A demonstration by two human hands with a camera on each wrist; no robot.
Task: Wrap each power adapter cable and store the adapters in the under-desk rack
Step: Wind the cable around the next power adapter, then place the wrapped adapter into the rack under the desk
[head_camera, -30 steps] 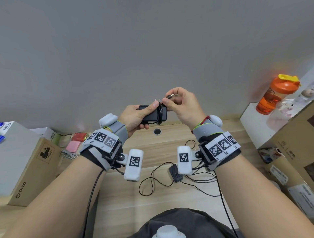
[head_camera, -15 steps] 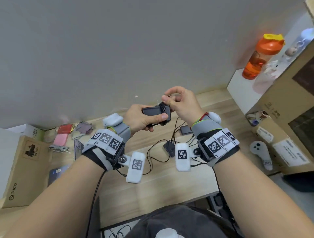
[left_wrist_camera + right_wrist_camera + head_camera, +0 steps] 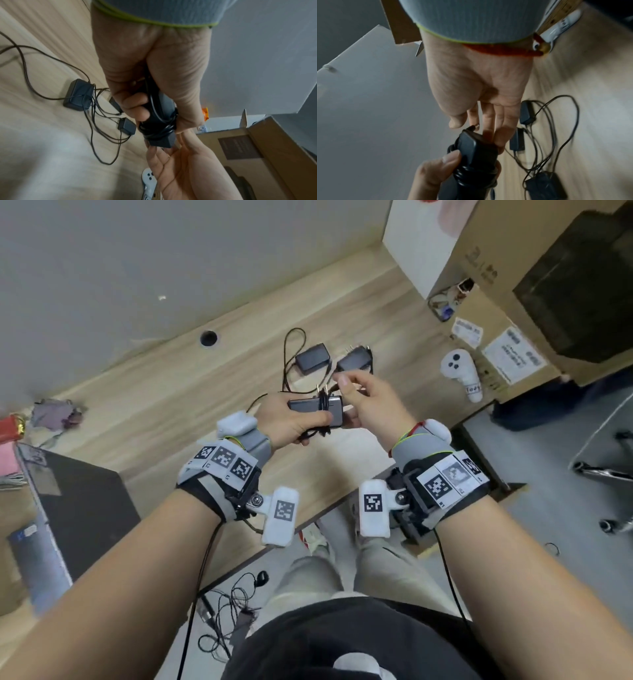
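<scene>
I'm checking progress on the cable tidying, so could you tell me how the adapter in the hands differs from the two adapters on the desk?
The held adapter has its cable wound tightly round its body; the desk adapters trail loose, tangled cables. The held one is lifted off the desk, gripped by the left hand with the right hand's straight fingers against its end; the others lie flat, untouched. All three are small black blocks.

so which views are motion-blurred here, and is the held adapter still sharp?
Head view: mild smear, wrapped adapter readable. Left wrist view: desk streaked, adapter fairly sharp. Right wrist view: desk and loose cables streaked, adapter dark but clear-edged.
</scene>
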